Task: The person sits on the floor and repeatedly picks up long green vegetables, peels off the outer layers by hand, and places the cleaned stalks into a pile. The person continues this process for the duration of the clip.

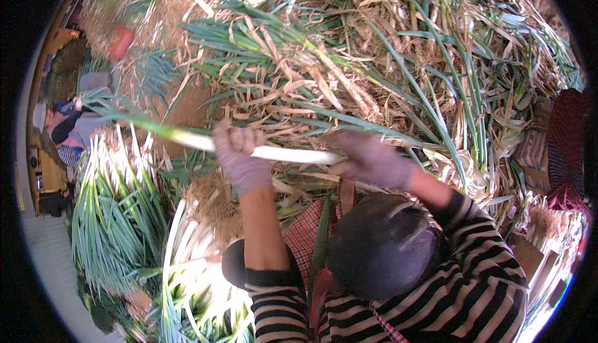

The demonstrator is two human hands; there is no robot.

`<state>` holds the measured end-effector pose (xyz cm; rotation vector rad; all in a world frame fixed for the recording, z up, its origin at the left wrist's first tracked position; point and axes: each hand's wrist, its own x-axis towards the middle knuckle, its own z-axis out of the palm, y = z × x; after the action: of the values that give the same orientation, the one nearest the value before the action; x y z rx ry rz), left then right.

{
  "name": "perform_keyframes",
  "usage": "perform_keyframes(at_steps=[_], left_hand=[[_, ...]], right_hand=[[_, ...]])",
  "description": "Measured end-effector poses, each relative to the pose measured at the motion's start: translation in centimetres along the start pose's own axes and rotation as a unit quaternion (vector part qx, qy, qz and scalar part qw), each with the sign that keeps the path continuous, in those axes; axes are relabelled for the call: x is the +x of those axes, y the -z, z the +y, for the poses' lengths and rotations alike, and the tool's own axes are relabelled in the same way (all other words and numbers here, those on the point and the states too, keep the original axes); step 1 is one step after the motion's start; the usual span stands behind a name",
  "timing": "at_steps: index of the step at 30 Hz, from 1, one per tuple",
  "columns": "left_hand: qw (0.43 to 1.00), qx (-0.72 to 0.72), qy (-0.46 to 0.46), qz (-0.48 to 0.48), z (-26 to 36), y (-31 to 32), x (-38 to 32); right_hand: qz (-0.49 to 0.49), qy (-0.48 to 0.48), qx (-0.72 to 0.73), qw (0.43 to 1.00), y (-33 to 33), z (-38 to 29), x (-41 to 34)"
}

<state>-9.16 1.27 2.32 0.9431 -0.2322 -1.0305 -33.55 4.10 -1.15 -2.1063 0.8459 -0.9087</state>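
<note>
My left hand (241, 156), in a thin light glove, is closed around the white shank of a long green onion (294, 154). The onion lies sideways before me, its green leaves pointing left and its white end to the right. At that white end is my right hand (373, 158), gloved and blurred; whether its fingers grip anything cannot be told. Below and left of my left hand lies a pile of green onions (187, 245) with white shanks and brown roots. Loose onions and dry leaves (299, 81) spread beyond both hands.
Another bundle of green onions (117, 203) lies at the left, near a seated person (65, 130) in a light hat. A red object (121, 42) sits at the upper left. Heaped onions (434, 25) fill the upper right, with a dark red mesh bag (566, 142) at the far right.
</note>
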Motion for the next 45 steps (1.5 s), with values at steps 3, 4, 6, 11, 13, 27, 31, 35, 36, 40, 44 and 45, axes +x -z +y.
perform_keyframes(at_steps=[3,4,6,11,13,27,31,35,36,40,44,45], left_hand=[[0.985,0.147,-0.084,-0.040,5.6,1.3,-0.3],[0.978,0.154,-0.140,-0.012,8.4,2.7,0.2],[0.960,0.121,-0.244,0.063,14.3,8.1,0.9],[0.927,0.094,-0.201,0.303,25.7,28.9,-0.8],[0.913,0.254,-0.043,0.317,25.9,36.3,-4.4],[0.722,0.435,-0.165,0.512,23.6,35.2,-6.7],[0.829,0.506,-0.087,0.223,15.8,24.7,-0.8],[0.862,0.455,0.136,-0.177,4.1,13.7,0.9],[0.815,0.512,0.160,-0.219,1.4,11.0,0.9],[0.854,0.374,0.293,-0.211,-7.5,1.3,-0.4],[0.935,0.038,0.319,-0.151,-12.4,-4.0,-1.6],[0.947,-0.013,0.308,-0.092,-13.0,-4.5,-1.8]], right_hand=[[-0.113,-0.033,-0.006,0.993,-5.2,2.5,2.0],[-0.117,-0.030,-0.039,0.992,-5.8,4.4,1.5],[-0.141,-0.106,-0.076,0.981,-5.6,8.7,-0.7],[-0.011,-0.287,-0.141,0.948,-2.5,20.0,-0.8],[0.040,-0.291,-0.207,0.933,-2.3,22.9,1.7],[0.115,-0.349,0.276,0.888,6.9,13.9,-1.7],[-0.037,-0.379,0.286,0.879,5.5,9.9,-8.8],[-0.056,-0.496,0.376,0.780,3.4,7.7,-12.4],[-0.075,-0.447,0.416,0.788,3.5,7.1,-12.9],[-0.180,-0.439,0.405,0.782,5.7,4.4,-15.4],[-0.283,-0.451,0.461,0.710,7.2,3.2,-15.7],[-0.320,-0.459,0.376,0.739,7.2,3.3,-14.8]])
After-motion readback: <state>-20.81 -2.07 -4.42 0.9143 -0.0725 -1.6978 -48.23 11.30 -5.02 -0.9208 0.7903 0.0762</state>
